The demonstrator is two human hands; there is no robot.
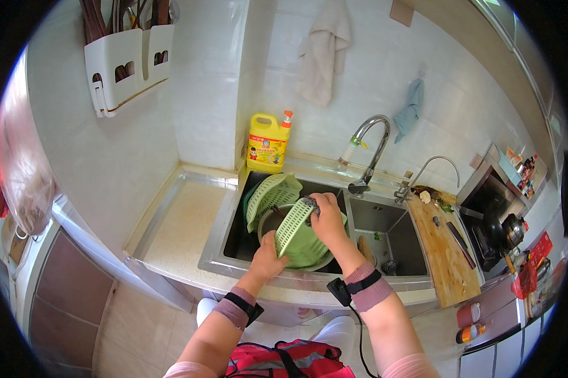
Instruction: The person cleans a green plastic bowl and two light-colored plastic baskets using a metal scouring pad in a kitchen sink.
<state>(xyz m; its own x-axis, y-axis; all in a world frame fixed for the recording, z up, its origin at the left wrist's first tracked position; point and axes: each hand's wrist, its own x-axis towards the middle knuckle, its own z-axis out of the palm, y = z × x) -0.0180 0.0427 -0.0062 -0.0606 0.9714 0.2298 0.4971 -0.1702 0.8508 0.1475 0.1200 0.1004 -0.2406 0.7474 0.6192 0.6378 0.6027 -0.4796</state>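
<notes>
My left hand (267, 259) grips the near rim of a light green slotted plastic basket (293, 227), tilted up on its side. A steel wool scourer (311, 204) is in my right hand (329, 221), pressed against the basket's far upper rim. Beneath the basket sits a round metal basin (267, 223), partly hidden, in the left bowl of the sink (233, 246). A second light green slotted basket (274, 193) leans behind it at the back left. Part of a darker green vessel shows at that basket's left edge.
Behind the sink stand a yellow detergent jug (267, 144) and a chrome faucet (373, 160). The right sink bowl (404, 227) holds another scourer (388, 267) and a brown elongated object (365, 248). Farther right, a knife (460, 243) lies on a wooden cutting board (447, 271).
</notes>
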